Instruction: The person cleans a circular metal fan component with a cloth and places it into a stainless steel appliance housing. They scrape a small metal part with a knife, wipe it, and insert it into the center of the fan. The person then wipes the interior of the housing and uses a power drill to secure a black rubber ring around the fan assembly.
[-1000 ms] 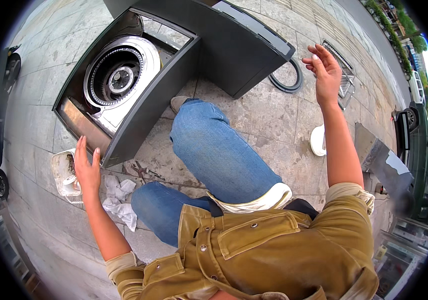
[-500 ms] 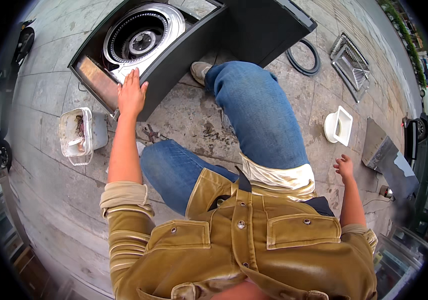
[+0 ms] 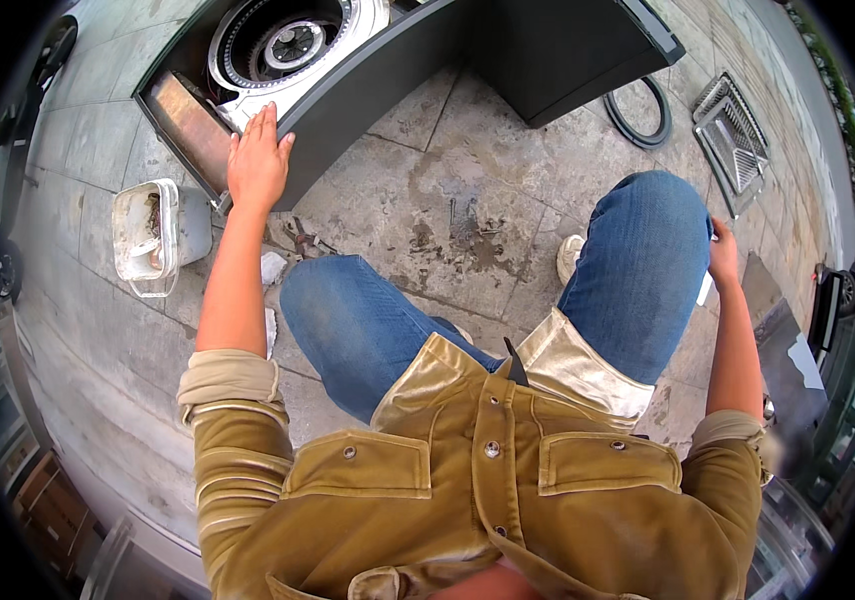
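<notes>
My left hand (image 3: 260, 165) lies flat, fingers stretched out, on the near edge of a dark range hood (image 3: 348, 120) whose body is opened up. Just beyond its fingertips is a round fan wheel (image 3: 293, 45) in a silvery housing. A brownish metal panel (image 3: 193, 125) lines the corner left of that hand. My right hand (image 3: 724, 255) is against the outer side of my right knee (image 3: 648, 240), which hides most of its fingers. Beside it, a sliver of a white plastic piece (image 3: 705, 290) shows past my leg.
A dirty white bucket (image 3: 188, 230) stands left of my left forearm. Pliers-like tools (image 3: 308, 240) lie by my left knee. At the right are a black ring-shaped hose (image 3: 640, 135), a metal rack (image 3: 733, 145) and a sheet-metal panel (image 3: 783, 340). Wet stains mark the paving (image 3: 458, 230).
My right leg has swung right, away from the hood, baring the paving. My right hand has come up to the knee's outer side. The left hand stays on the hood.
</notes>
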`<state>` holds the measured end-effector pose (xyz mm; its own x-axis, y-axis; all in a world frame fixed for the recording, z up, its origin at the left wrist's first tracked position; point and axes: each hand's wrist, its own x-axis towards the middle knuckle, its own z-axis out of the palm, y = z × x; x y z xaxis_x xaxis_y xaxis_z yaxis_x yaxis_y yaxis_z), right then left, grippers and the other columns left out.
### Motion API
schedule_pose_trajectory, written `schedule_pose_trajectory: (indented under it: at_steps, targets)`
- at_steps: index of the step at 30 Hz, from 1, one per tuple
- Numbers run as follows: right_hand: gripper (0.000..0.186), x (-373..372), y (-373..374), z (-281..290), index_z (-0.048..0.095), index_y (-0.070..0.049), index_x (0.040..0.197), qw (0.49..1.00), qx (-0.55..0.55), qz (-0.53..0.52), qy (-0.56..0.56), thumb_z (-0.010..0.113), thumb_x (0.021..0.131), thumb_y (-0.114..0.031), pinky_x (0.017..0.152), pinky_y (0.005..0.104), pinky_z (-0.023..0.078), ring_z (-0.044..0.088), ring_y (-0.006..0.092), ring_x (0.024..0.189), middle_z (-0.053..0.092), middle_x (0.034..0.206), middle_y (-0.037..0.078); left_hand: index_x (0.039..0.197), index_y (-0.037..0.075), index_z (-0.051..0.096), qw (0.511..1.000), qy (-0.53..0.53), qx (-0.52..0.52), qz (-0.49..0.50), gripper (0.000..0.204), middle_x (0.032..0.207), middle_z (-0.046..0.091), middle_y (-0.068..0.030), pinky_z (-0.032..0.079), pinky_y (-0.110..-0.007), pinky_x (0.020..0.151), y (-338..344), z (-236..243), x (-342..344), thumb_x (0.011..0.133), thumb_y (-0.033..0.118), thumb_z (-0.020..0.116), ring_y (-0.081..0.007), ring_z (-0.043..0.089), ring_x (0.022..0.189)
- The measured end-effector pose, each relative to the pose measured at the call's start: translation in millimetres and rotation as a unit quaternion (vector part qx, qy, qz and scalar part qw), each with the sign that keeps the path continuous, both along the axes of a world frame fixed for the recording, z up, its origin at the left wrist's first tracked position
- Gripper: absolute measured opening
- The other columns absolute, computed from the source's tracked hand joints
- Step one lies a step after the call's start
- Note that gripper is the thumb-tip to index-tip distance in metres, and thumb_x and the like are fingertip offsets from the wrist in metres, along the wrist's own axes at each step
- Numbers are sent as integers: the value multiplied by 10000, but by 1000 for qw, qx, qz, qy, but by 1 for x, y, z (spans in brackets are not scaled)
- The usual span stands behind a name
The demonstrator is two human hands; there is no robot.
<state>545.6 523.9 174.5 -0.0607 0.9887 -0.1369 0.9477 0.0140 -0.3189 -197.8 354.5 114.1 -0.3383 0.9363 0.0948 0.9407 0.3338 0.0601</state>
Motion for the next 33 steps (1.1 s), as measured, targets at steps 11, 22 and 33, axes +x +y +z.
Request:
schedule_pose_trajectory:
  at_steps: [11,22,33]
  targets:
    - [484,-27,121,-126,582,-15,1229,993,-97,7,-70,670,790,-198,927,405,475,612,338,1068,614,1184,224,1460,107,336,999,28,-41,-2,561,1457,418,-87,234,-503,1128,9,-5,8,959,294,505,-253,361,1373]
    - [670,-22,280,-320,445,33,1294,988,-86,107,-77,747,746,-206,1002,446,412,518,411,1174,546,1257,258,1422,156,376,998,39,-46,36,586,1404,473,-84,249,-485,1131,35,9,13,892,276,595,-246,392,1346]
    - [480,-30,226,-290,558,17,1054,936,-80,242,-244,679,632,-177,856,463,497,615,414,935,632,953,240,1409,148,394,997,31,-43,53,594,1340,522,-114,309,-490,1102,8,8,17,878,301,611,-270,458,1287]
